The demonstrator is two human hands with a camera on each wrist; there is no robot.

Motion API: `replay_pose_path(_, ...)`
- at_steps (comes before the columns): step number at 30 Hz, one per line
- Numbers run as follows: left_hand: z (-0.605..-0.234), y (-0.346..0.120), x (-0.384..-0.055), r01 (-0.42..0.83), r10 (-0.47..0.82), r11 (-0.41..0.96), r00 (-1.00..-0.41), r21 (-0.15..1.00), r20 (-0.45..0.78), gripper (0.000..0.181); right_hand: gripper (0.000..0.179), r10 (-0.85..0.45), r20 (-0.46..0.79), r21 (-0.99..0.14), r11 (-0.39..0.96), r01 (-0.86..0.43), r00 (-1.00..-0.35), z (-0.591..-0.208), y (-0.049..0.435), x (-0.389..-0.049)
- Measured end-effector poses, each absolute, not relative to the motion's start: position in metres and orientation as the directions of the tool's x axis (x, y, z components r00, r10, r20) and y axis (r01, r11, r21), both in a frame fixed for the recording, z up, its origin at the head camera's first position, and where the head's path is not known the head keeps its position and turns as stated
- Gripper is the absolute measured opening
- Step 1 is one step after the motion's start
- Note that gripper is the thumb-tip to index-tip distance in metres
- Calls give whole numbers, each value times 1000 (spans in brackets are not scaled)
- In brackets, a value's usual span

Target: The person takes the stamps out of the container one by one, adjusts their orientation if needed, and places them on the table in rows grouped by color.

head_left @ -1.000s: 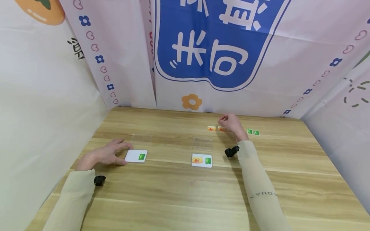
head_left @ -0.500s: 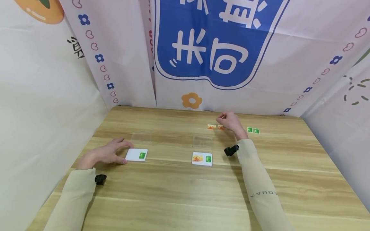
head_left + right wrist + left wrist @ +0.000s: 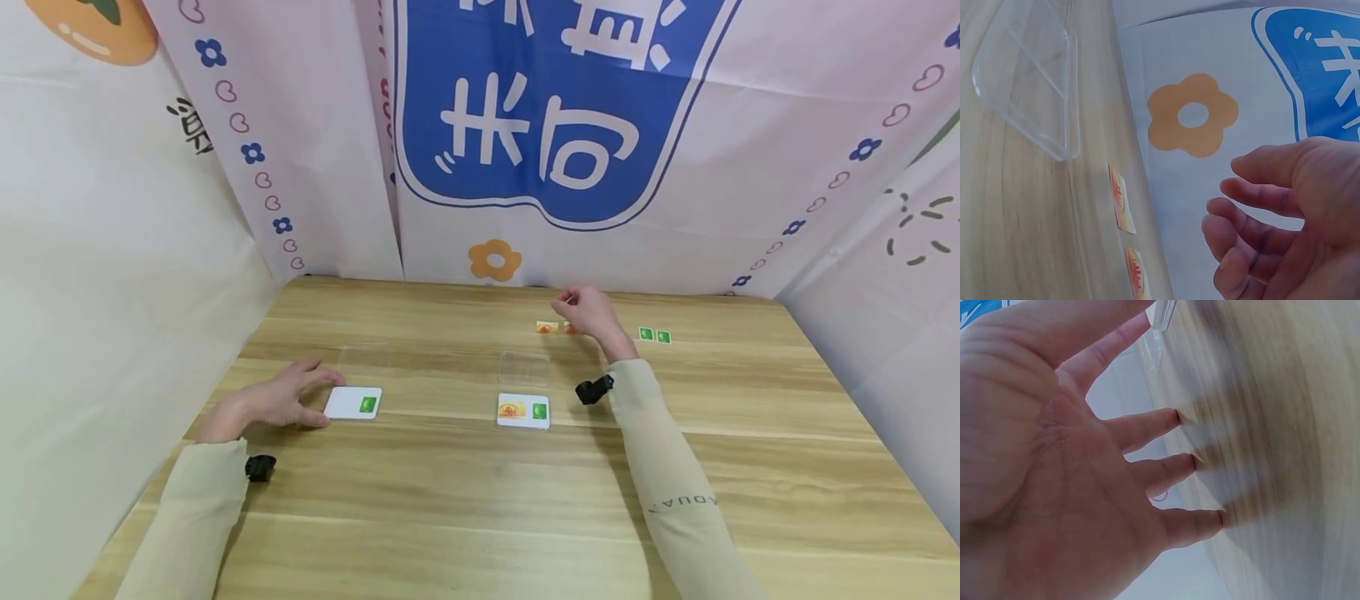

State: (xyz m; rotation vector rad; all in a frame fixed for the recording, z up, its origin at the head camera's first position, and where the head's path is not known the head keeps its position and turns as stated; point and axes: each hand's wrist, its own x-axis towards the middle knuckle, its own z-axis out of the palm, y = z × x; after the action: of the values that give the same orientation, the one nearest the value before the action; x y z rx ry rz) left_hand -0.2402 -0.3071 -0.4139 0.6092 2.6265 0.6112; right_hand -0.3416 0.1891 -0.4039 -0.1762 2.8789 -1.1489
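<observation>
My left hand (image 3: 281,396) rests beside a white card (image 3: 347,402) with a green picture; thumb and index finger touch its left corners. In the left wrist view the other fingers (image 3: 1169,469) stand straight, tips on the tabletop. My right hand (image 3: 588,315) hovers above two small orange picture pieces (image 3: 547,327) near the table's back edge. Its fingers are loosely curled, and the right wrist view shows nothing between thumb and fingertips (image 3: 1233,164). A second white card (image 3: 523,411), bearing an orange and a green picture, lies in the middle.
Behind the middle card lies a clear plastic case part (image 3: 525,368), and a fainter clear one (image 3: 365,360) sits behind the left card. Two small green picture pieces (image 3: 655,335) lie at the back right. A printed cloth (image 3: 675,250) rises behind the wooden table (image 3: 450,500).
My right hand has drifted slightly left and toward the back of the table, above the orange pieces. The left hand stays at the left card.
</observation>
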Motion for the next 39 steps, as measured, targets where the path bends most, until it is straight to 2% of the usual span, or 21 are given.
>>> replay_pose_path(24, -413, -306, -241, 359, 507, 807, -828, 469, -238, 58, 26, -187, 56, -657, 733, -177, -981, -393, 165, -328)
replay_pose_path(39, -414, -306, -240, 335, 494, 809, -833, 482, -249, 60, 23, -222, 72, -659, 721, -214, -972, -383, 147, -317)
